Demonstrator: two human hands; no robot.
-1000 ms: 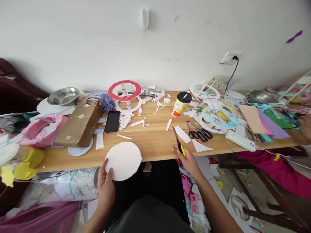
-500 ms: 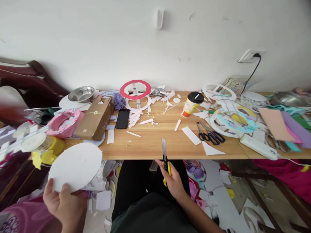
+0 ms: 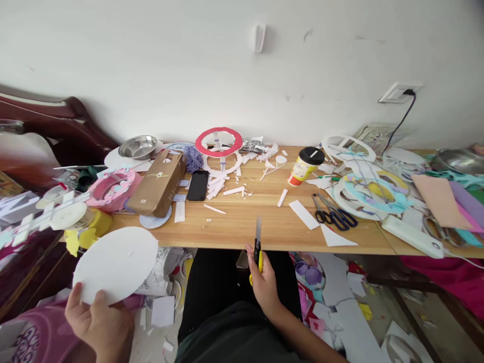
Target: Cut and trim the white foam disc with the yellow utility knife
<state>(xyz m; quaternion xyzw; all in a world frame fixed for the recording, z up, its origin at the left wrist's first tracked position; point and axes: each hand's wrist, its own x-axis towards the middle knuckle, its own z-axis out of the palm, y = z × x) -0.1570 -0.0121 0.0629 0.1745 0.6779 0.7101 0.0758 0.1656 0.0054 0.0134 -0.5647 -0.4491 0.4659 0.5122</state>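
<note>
At the lower left, my left hand pinches the near edge of a white oval disc, which looks like foam board or card. It is held tilted, in front of the table edge. My right hand is closed around a yellow and black utility knife over my lap. The knife's blade is out and points up and away, toward the table. White scraps, a paper strip and two pairs of dark-handled scissors lie on the table beyond.
The wooden table carries a cardboard box, a black phone, a red ring on a white frame, a lidded cup, a white glue gun and coloured sheets. A pink bin stands low left.
The table scene has shifted slightly right in view as my head turned a little. My right hand has tilted the knife more upright. My left hand still holds the disc.
</note>
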